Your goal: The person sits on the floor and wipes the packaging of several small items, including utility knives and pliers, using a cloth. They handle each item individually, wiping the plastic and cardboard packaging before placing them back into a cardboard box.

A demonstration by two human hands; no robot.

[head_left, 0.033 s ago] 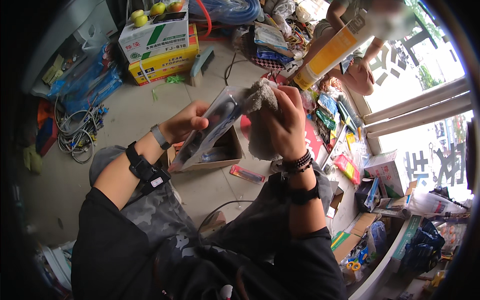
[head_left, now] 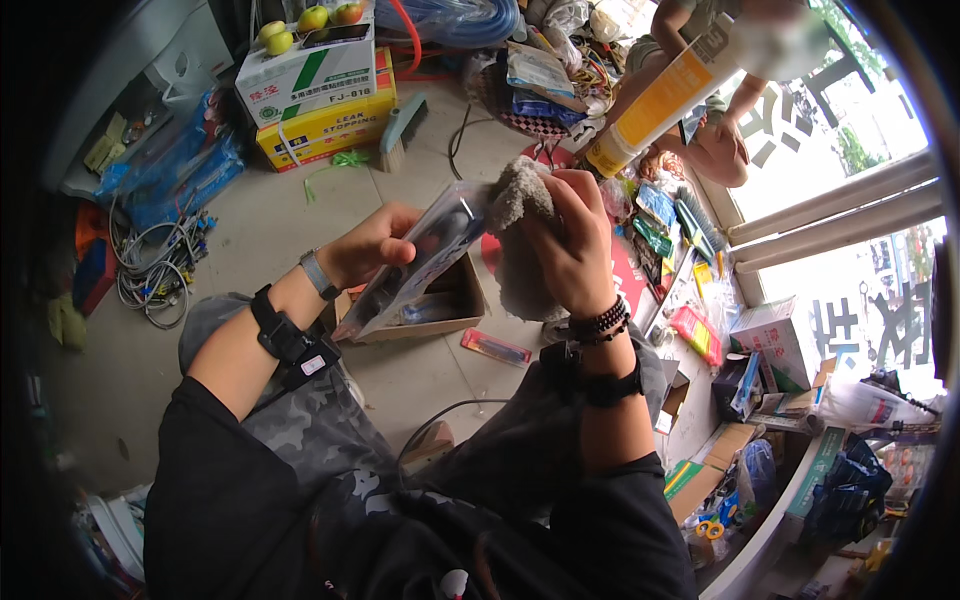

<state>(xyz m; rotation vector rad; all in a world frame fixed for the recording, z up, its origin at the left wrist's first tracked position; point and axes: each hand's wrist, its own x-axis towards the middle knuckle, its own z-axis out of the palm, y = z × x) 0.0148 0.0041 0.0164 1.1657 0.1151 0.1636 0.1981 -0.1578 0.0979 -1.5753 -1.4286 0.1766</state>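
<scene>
My left hand (head_left: 375,240) grips a clear plastic package (head_left: 425,260) with something dark inside, held tilted above the floor. My right hand (head_left: 575,245) is wrapped round a rumpled grey cloth (head_left: 520,200), which touches or overlaps the upper right end of the package; the exact contact is hidden. Below the package, an open cardboard box (head_left: 450,320) holds items I cannot make out clearly. A small red-edged package (head_left: 495,348) lies on the floor (head_left: 420,375) to the right of that box, between my knees.
Stacked boxes (head_left: 310,90) carry apples at the back, beside a brush (head_left: 400,135). Cables (head_left: 150,270) lie left. A crouched co-worker (head_left: 715,155) is behind a large white-and-yellow tube (head_left: 660,105) at upper right. Assorted goods and boxes (head_left: 770,340) line the window side.
The upper end of the plastic package has dipped slightly and tilted. Both my hands keep their holds and have barely moved.
</scene>
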